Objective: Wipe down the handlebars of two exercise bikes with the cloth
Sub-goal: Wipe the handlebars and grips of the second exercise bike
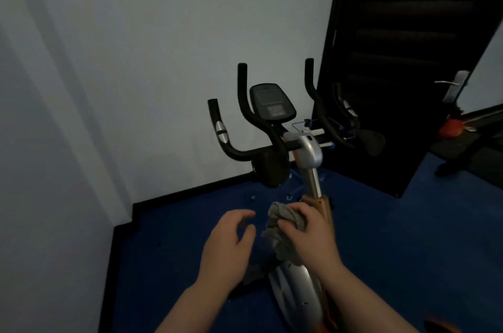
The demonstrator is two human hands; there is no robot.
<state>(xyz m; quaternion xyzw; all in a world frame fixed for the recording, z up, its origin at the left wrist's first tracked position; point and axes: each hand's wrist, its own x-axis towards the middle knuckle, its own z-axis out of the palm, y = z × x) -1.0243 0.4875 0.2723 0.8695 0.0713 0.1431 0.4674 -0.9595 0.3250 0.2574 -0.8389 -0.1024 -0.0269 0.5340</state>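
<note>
An exercise bike [309, 153] with a silver stem stands in front of me in the corner. Its black handlebars [246, 103] curve upward on both sides of a dark console [272, 102]. My right hand [310, 234] grips a bunched grey cloth [275, 226] low in front of the stem, well below the handlebars. My left hand [231, 240] hovers just left of the cloth with loosely curled fingers and holds nothing.
A dark door [408, 60] with a metal handle [453, 84] stands open just right of the bike, close to the right handlebar. White walls close off the left and back. The floor [177, 237] is blue. Dark equipment [468, 147] with an orange part lies far right.
</note>
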